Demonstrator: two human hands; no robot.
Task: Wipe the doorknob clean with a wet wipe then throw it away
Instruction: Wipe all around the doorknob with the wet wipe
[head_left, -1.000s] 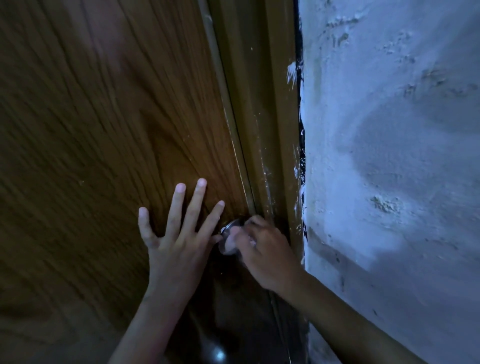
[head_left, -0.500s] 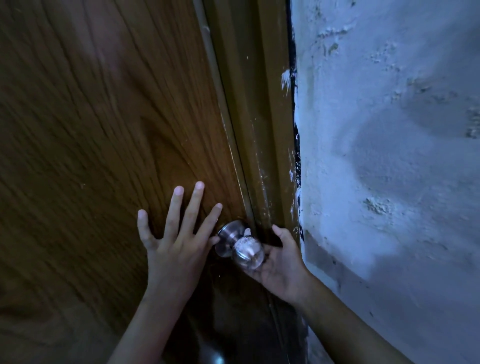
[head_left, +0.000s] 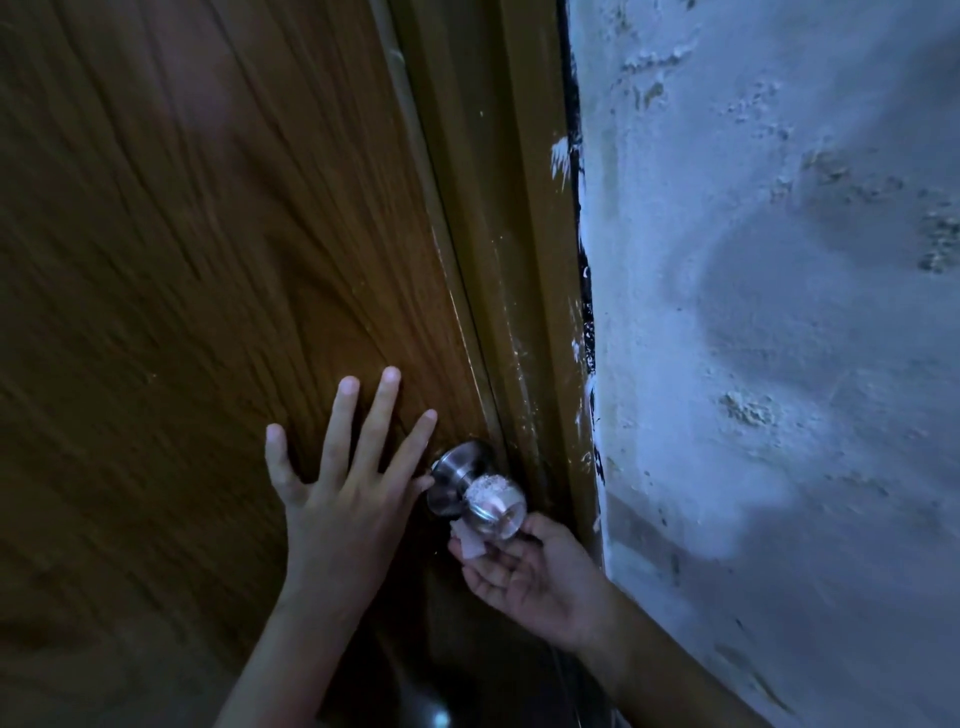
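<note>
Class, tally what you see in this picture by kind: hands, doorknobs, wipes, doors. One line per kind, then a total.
Hands: 2, left hand and right hand
Doorknobs: 1, doorknob
Wipes: 1, wipe
Doors: 1, door
Total: 5

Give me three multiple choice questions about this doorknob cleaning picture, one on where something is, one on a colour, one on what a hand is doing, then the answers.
1. Where is the wet wipe?
A. under the doorknob, in the right hand
B. flat on the wall
C. under the left hand

2. What colour is the doorknob?
A. black
B. silver
C. red

3. How is the left hand placed?
A. curled around the doorknob
B. pinching the wipe
C. fingers spread flat on the door

Answers:
1 A: the white wipe sits just below the knob, pinched in the fingers of the right hand.
2 B: the knob is shiny metal.
3 C: its straight fingers lie spread against the wooden door, beside the knob.
</note>
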